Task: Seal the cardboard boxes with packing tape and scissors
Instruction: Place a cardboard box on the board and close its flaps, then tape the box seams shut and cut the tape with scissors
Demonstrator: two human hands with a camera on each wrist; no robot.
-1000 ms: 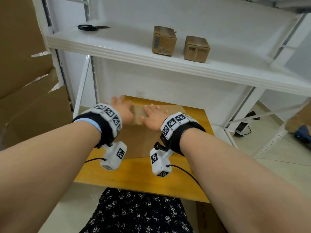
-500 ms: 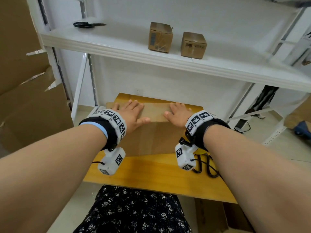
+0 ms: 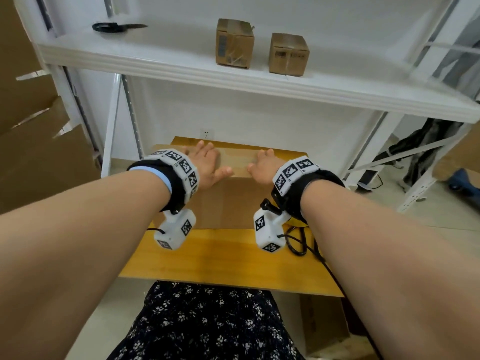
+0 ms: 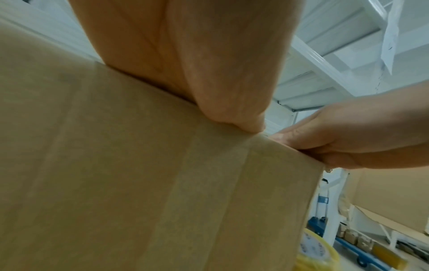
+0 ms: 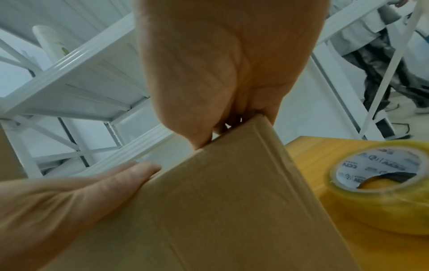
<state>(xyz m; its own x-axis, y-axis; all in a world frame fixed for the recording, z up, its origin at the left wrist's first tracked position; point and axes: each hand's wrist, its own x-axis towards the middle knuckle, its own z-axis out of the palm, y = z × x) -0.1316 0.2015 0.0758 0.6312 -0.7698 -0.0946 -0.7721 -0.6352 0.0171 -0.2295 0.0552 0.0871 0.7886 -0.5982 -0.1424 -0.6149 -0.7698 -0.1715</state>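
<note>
Black wristbands (image 3: 179, 188) with white marker tiles (cabled camera pods beneath), dark floral skirt (image 3: 205, 323)

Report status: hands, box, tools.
Both hands, left and right, pressing flat on box. Tape roll beside it. Scissors up on shelf.

White shelf (image 3: 233, 81) above yellow table (image 3: 220, 258); black cable (image 3: 298, 242) on table's right; dark clothing (image 3: 428, 141) far right.

A storeroom: white metal shelving (image 3: 233, 81) (bare-walled), stacked flattened cartons (image 3: 39, 152)
</note>
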